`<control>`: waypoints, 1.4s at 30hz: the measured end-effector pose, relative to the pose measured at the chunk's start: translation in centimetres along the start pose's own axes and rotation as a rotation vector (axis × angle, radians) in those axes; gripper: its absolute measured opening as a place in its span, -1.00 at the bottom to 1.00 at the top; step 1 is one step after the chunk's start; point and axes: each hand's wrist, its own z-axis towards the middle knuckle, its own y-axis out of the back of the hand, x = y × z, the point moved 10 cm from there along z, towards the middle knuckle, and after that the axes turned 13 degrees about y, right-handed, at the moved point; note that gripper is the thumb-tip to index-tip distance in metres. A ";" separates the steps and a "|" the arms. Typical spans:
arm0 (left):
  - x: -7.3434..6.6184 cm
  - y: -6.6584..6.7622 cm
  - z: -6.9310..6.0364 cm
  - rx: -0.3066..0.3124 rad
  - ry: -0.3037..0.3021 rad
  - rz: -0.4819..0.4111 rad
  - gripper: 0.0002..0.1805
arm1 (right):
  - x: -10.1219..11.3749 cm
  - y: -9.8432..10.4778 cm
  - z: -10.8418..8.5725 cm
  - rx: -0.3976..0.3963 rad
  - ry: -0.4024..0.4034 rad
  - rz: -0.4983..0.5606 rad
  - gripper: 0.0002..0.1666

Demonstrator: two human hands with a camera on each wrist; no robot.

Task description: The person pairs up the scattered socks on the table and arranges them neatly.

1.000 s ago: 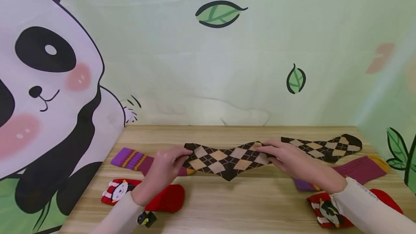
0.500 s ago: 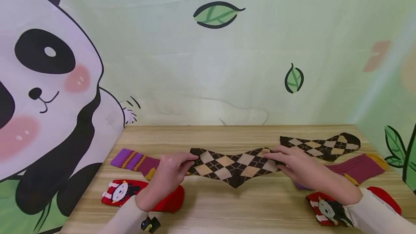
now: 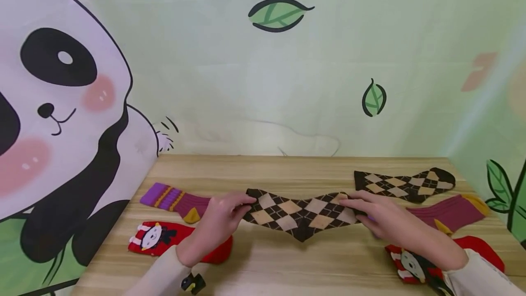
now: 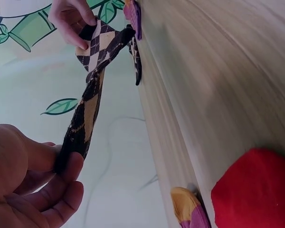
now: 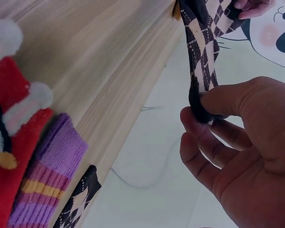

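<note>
An argyle sock (image 3: 293,211) in black, tan and grey is stretched sideways between both hands, its dark heel pointing down over the wooden table. My left hand (image 3: 226,216) pinches the black cuff end between thumb and fingers, as the left wrist view of the sock (image 4: 88,109) also shows. At the other end, my right hand (image 3: 380,216) pinches the dark toe; the right wrist view shows thumb and fingertips on that tip of the sock (image 5: 203,61). The sock is held off the table in both wrist views.
On the table (image 3: 287,268), a matching argyle sock (image 3: 404,185) lies at the back right. Purple-maroon socks lie at left (image 3: 176,200) and right (image 3: 452,214). Red cartoon socks sit nearer, left (image 3: 164,239) and right (image 3: 415,264), partly behind the arms. A panda-print backdrop (image 3: 287,81) stands behind.
Both hands have shifted slightly right and a little nearer, carrying the stretched argyle sock along. The grip at both ends stays the same, and the other socks lie still.
</note>
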 end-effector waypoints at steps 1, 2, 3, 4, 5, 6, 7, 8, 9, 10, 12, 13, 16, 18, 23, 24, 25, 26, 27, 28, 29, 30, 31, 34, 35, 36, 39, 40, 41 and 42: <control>-0.1 0.0 0.0 0.005 0.001 -0.002 -0.74 | 0.1 0.0 -0.1 -0.006 0.009 -0.005 -0.35; -0.1 -0.1 0.0 0.008 0.002 -0.001 -0.74 | 0.1 0.0 -0.1 -0.009 0.013 -0.008 -0.34; -0.1 -0.1 -0.1 0.011 0.005 -0.002 -0.74 | 0.2 0.1 -0.2 -0.018 0.026 -0.010 -0.32; -0.1 -0.1 -0.1 0.014 0.008 0.000 -0.74 | 0.4 0.1 -0.2 -0.031 0.041 -0.010 -0.31; -0.1 -0.2 -0.1 0.015 0.009 0.000 -0.74 | 0.5 0.1 -0.3 -0.034 0.049 -0.011 -0.30; -0.1 -0.3 -0.1 0.018 0.013 0.000 -0.74 | 0.6 0.1 -0.3 -0.033 0.049 -0.017 -0.29; -0.1 -0.4 -0.1 0.024 0.017 -0.001 -0.74 | 0.6 0.0 -0.4 -0.033 0.050 -0.025 -0.29; 0.0 -0.5 -0.1 0.030 0.022 -0.004 -0.74 | 0.7 0.0 -0.4 -0.030 0.050 -0.032 -0.29; 0.0 -0.7 -0.1 0.039 0.030 -0.008 -0.74 | 0.8 -0.1 -0.5 -0.027 0.050 -0.037 -0.29; 0.0 -0.8 -0.1 0.048 0.036 -0.011 -0.74 | 0.8 -0.2 -0.6 -0.017 0.043 -0.041 -0.29; 0.1 -1.1 -0.2 0.065 0.055 -0.016 -0.74 | 0.7 -0.4 -0.8 0.002 0.026 -0.046 -0.29; 0.2 -1.2 -0.3 0.073 0.062 -0.017 -0.74 | 0.7 -0.4 -0.9 0.002 0.026 -0.043 -0.29; 0.4 -1.7 -0.5 0.096 0.078 -0.013 -0.74 | 0.7 -0.6 -1.1 0.010 0.020 -0.029 -0.30; 0.5 -2.0 -0.7 0.111 0.086 -0.009 -0.75 | 0.7 -0.7 -1.3 0.019 0.015 -0.024 -0.31; 0.6 -2.7 -1.1 0.138 0.102 -0.007 -0.74 | 0.5 -1.4 -1.7 0.071 -0.024 -0.005 -0.37; 0.6 -2.7 -1.1 0.139 0.100 -0.008 -0.74 | 0.4 -1.5 -1.8 0.081 -0.034 0.001 -0.38; 0.6 -2.8 -1.2 0.142 0.102 -0.009 -0.73 | 0.4 -1.7 -1.9 0.094 -0.046 0.009 -0.39; 0.7 -2.9 -1.2 0.146 0.104 -0.010 -0.73 | 0.3 -1.8 -2.0 0.105 -0.055 0.020 -0.39; 0.7 -3.0 -1.2 0.149 0.105 -0.012 -0.73 | 0.3 -2.0 -2.1 0.117 -0.063 0.031 -0.39; 0.7 -3.1 -1.2 0.156 0.107 -0.013 -0.73 | 0.3 -2.1 -2.2 0.125 -0.070 0.038 -0.40; 0.6 -3.3 -1.3 0.163 0.107 -0.015 -0.73 | 0.3 -2.2 -2.3 0.132 -0.077 0.040 -0.40; 0.6 -3.4 -1.3 0.172 0.109 -0.016 -0.73 | 0.3 -2.3 -2.4 0.140 -0.085 0.044 -0.39; 0.7 -3.6 -1.4 0.183 0.115 -0.017 -0.73 | 0.3 -2.4 -2.5 0.149 -0.092 0.049 -0.39; 0.7 -4.0 -1.6 0.216 0.135 -0.025 -0.73 | 0.2 -2.6 -2.7 0.165 -0.113 0.055 -0.39; 0.8 -4.2 -1.7 0.226 0.141 -0.027 -0.73 | 0.2 -2.7 -2.8 0.170 -0.121 0.056 -0.39; 0.8 -4.3 -1.8 0.235 0.147 -0.028 -0.73 | 0.2 -2.8 -2.9 0.175 -0.128 0.059 -0.39; 0.8 -4.8 -2.0 0.259 0.152 -0.028 -0.72 | 0.2 -3.0 -3.0 0.188 -0.142 0.075 -0.38; 0.7 -4.9 -2.1 0.265 0.150 -0.026 -0.72 | 0.2 -3.1 -3.0 0.191 -0.146 0.079 -0.38; 0.7 -5.1 -2.1 0.272 0.149 -0.025 -0.72 | 0.2 -3.2 -3.1 0.197 -0.149 0.084 -0.38; 0.7 -5.2 -2.1 0.277 0.148 -0.024 -0.72 | 0.2 -3.2 -3.2 0.203 -0.154 0.088 -0.37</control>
